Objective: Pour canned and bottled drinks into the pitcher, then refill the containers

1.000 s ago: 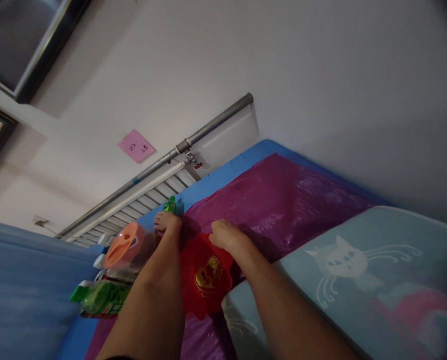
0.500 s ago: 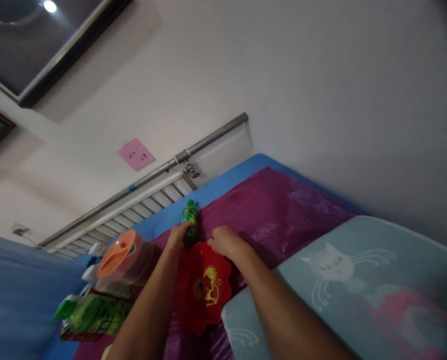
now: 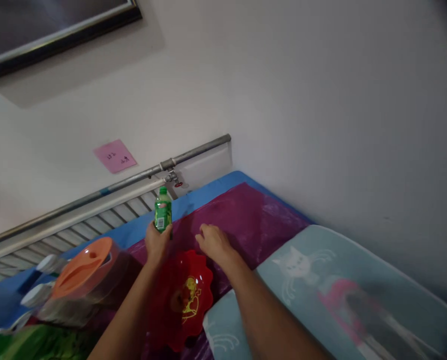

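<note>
My left hand (image 3: 157,242) is closed round the lower part of a green plastic bottle (image 3: 163,208), which stands upright with its green cap on top and its label towards me. My right hand (image 3: 213,243) is over the purple cover, its fingers loosely bent and slightly apart, with nothing seen in them. Between my forearms lies a red scalloped dish (image 3: 204,300) with a yellow printed figure on it. My left forearm hides part of its left side. The right hand is just beyond the dish's far rim.
An orange-lidded clear container (image 3: 83,265) and white-capped bottles (image 3: 38,295) stand on the left, with a blurred green package (image 3: 39,342) nearer. A light blue cat-print mat (image 3: 321,290) covers the right side of the purple cover (image 3: 242,215). Behind are a radiator (image 3: 107,220) and pipe (image 3: 133,180).
My left hand has lifted the green bottle away from beside the dish, up and to the left. My right hand has moved off the dish's rim. The view has shifted and turned.
</note>
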`<state>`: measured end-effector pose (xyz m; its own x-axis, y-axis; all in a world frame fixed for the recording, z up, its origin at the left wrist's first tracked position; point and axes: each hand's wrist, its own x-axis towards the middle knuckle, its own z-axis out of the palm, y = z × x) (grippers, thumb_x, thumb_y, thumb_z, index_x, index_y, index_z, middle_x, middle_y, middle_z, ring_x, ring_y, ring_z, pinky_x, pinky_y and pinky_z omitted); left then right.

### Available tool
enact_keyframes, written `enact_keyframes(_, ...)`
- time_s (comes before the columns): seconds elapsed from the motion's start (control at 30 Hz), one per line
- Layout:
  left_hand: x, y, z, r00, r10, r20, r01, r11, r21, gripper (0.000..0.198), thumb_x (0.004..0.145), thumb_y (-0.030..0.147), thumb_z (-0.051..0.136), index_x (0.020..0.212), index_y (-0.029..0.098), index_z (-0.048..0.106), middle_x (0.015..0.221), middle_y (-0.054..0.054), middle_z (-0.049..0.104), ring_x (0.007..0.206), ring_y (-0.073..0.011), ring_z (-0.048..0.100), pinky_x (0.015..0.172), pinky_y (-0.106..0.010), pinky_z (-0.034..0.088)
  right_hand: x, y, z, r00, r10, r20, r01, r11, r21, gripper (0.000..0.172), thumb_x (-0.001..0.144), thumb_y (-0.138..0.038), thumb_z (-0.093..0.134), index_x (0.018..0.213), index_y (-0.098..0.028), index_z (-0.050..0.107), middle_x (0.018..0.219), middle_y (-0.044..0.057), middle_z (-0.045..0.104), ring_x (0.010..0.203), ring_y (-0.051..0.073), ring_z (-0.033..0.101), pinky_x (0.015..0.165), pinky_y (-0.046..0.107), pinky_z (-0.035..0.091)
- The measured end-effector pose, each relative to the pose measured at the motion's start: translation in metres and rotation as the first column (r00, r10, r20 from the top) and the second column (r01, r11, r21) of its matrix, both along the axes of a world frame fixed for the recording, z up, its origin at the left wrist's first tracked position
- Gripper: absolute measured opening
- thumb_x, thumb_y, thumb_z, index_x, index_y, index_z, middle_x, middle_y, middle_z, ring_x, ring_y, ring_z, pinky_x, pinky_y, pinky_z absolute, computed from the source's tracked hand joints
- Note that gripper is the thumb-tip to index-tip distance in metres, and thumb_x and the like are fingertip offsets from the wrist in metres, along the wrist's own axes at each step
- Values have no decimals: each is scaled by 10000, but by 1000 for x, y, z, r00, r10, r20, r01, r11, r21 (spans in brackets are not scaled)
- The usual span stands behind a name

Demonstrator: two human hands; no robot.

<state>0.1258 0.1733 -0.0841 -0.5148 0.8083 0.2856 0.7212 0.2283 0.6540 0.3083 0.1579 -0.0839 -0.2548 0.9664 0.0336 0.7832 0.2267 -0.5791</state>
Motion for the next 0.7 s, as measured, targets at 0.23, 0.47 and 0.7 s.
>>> enact_keyframes(0.23,29,-85,31,974,-159,159,121,967,223,685,697,542,661,1272,184,553,1112,-79,666,960,-259,631,881,-405,487,28,-33,3,989,-104,110,86,985,151,231,928,-283,498,1061,-180,657,1111,99,685,1022,218,628,838,311,413)
enact_keyframes(0.47,15,-119,-1,925,-202,322,97,945,313,770,652,558,683,1294,157,539,1169,-109,649,1032,-273,618,944,-412,474,74,-57,-25,921,-329,209,273,928,254,264,918,-231,507,1138,-183,645,1211,119,639,1104,264,566,904,382,361)
enact_keyframes(0.7,6,-119,-53,893,-297,337,194,932,306,730,690,541,685,1304,180,522,1215,-106,626,1102,-278,599,1011,-422,441,122,-87,-31,803,-488,342,377,861,342,307,955,-306,452,1114,-170,677,1258,151,626,1169,307,537,980,484,297)
